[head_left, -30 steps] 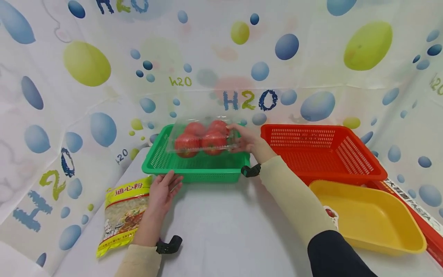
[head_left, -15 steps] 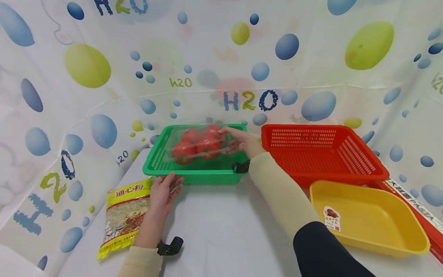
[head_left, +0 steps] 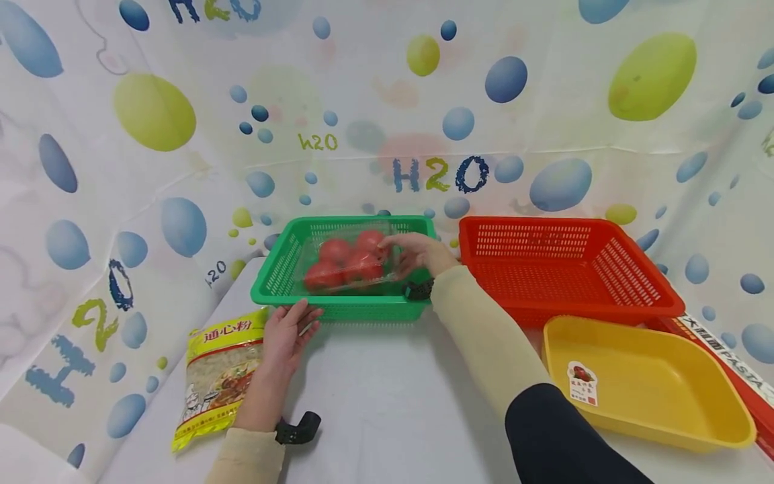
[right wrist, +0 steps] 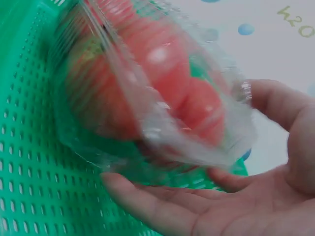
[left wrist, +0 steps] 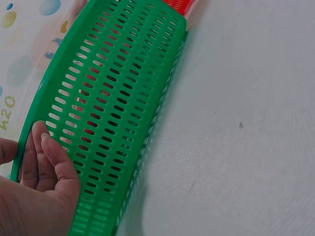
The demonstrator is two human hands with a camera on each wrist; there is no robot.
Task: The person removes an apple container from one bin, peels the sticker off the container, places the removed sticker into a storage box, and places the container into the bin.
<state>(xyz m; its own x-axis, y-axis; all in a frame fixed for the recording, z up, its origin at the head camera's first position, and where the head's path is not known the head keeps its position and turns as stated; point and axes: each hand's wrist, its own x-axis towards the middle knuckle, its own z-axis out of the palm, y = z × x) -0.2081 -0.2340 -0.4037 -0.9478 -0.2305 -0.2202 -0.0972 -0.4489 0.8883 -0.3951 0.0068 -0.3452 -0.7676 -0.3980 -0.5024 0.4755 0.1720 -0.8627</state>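
Observation:
A clear plastic box of red tomatoes is inside the green basket, at the back of the table in the head view. My right hand grips the right end of this box. The right wrist view shows the thumb at the upper edge and the fingers under the tomato box, close over the perforated basket floor. With my left hand I pinch the basket's front rim near its left corner. In the left wrist view the thumb and fingers lie on opposite sides of the green basket's rim.
Right of the green basket stands a red perforated basket. A yellow tray with a label sits in front of it, beside a red package marked PASTA. A yellow pasta bag lies left of my left forearm. A patterned curtain hangs behind.
My right hand has moved the box of tomatoes down into the green basket, slightly to the left at first. My left hand has stayed at the basket's front rim.

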